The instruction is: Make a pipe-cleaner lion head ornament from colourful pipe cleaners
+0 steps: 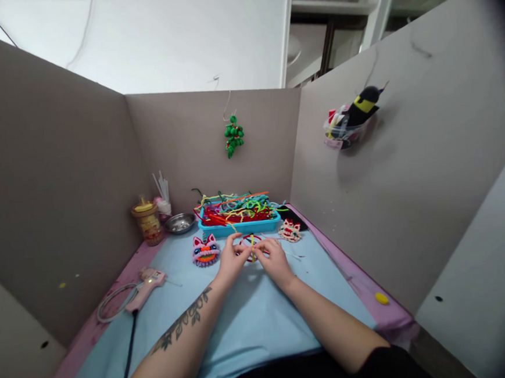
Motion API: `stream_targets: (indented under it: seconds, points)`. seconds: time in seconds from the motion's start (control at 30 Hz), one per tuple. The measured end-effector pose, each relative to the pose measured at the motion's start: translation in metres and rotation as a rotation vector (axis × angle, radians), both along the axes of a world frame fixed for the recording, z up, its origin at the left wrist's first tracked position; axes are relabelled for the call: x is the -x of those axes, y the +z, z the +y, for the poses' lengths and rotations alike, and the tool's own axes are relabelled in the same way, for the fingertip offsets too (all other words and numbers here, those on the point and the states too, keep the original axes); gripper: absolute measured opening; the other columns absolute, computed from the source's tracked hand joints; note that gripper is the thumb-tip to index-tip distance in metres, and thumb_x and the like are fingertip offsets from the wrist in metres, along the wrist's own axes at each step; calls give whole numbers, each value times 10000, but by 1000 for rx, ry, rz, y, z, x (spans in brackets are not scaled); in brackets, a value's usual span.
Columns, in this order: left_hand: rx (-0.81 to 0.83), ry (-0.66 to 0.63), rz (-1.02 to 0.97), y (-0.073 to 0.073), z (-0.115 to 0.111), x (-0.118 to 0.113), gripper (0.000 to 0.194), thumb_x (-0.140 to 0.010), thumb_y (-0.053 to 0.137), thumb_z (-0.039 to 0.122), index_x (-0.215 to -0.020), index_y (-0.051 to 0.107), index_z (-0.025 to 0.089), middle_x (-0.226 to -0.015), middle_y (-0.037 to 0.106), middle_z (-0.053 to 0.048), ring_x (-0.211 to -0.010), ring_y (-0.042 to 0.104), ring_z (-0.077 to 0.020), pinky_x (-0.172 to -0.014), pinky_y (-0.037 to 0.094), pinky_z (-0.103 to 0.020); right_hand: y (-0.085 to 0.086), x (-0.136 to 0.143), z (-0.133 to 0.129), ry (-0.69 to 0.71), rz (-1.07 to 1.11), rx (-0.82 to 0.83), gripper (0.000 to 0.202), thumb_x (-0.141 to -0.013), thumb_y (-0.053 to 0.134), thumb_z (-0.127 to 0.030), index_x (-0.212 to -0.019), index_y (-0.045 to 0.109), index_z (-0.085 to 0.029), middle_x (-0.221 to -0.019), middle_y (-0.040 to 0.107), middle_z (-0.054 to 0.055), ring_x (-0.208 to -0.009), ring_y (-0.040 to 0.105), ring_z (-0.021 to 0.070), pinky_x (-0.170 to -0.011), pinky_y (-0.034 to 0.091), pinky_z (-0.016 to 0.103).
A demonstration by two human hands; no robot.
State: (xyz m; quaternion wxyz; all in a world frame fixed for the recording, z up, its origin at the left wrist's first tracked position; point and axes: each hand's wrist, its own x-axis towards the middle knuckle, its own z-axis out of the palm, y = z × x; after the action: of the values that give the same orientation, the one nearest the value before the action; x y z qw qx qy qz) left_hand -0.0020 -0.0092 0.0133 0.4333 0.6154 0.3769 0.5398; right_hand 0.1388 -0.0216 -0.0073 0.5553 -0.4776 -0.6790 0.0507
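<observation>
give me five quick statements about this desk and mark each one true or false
1. The left hand and right hand both have fingers at the red-and-yellow piece. True.
2. The pink glue gun lies to the right of the right hand. False: it lies left of the left hand.
3. The blue tray holds colourful stems. True.
4. The green ornament lies flat in front of the hands. False: it hangs against the back panel.
5. The metal bowl stands left of the tray. True.
</observation>
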Motion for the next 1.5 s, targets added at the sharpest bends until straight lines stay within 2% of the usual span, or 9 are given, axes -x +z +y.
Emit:
stream_targets:
  seconds: [0.27,0.47,0.7,0.93,1.3,1.5]
  points:
    - [-12,-4,3,-1,0,-1,482,-686,654,308,-1084,432,149,-591,614,25,-545,576,-127,-561,423,-230,-1,-1,0,-41,-56,-15,154,-810,535,-269,-679,586,-205,-736,572,28,-798,513,193,-769,390,334]
    - [-10,-5,15,-3,-1,-1,452,-685,643,280,-1067,438,151,-594,615,28,-548,571,-121,-561,418,-225,-4,0,1,-33,-91,-41,124,-821,506,-206,-745,605,-203,-825,562,46,-869,495,206,-805,389,353]
    - [24,1,5,-1,-3,-2,441,-663,659,264,-1036,453,149,-575,611,30,-524,555,-115,-535,401,-213,-2,1,-3,-50,-185,-36,131,-836,498,-225,-797,622,-204,-863,544,61,-881,475,219,-794,388,367]
    - [65,-29,-61,0,-3,-3,473,-646,687,301,-1023,445,150,-555,602,35,-507,537,-102,-530,394,-205,-1,0,-4,-45,-128,-74,125,-846,503,-247,-793,610,-210,-838,550,56,-879,485,219,-809,387,374]
    - [63,-41,-68,-4,-1,-4,499,-619,712,329,-1016,464,156,-567,609,31,-516,550,-111,-523,396,-208,-2,2,-2,-35,-135,-69,139,-830,471,-168,-755,584,-199,-945,530,73,-940,462,225,-846,383,390]
    - [94,-10,-96,-5,2,-2,498,-624,710,307,-1021,451,154,-574,621,27,-537,581,-122,-555,417,-221,-1,0,0,-31,-70,-82,122,-832,505,-228,-783,615,-207,-955,534,70,-987,466,223,-884,379,396]
